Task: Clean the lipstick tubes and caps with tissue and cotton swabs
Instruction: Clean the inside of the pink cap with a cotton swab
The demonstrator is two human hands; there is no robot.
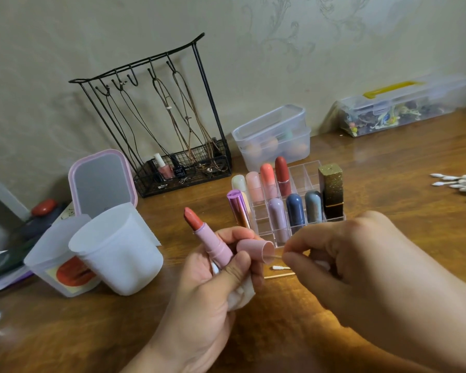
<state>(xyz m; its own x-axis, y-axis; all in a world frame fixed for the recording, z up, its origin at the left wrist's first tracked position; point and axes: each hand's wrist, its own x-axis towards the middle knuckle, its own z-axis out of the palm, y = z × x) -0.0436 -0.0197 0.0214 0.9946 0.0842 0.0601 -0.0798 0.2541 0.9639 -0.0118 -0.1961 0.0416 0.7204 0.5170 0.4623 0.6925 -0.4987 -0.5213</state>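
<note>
While no brand or writing could be read on any item, the left hand (213,286) kept a closed grip around three things at once: a pink lipstick tube (213,242) with its red stick turned out and pointing up and to the far left, the pink cap (256,249) pinched between thumb and forefinger with its open mouth facing right, and a white tissue (241,294) crushed under the lower fingers. The right hand (361,259) came in from the right, palm down, and its fingertips pinched a thin cotton swab (277,256) whose end entered the mouth of the cap. A second swab (280,268) lay on the wooden counter (388,170) just below the cap. Behind the hands stood a clear organiser (304,184) holding several capped lipsticks. More swabs (463,184) lay in a heap at the far right. Two white plastic cups (116,254) stood to the left, one carrying an orange sticker too blurred to read.
</note>
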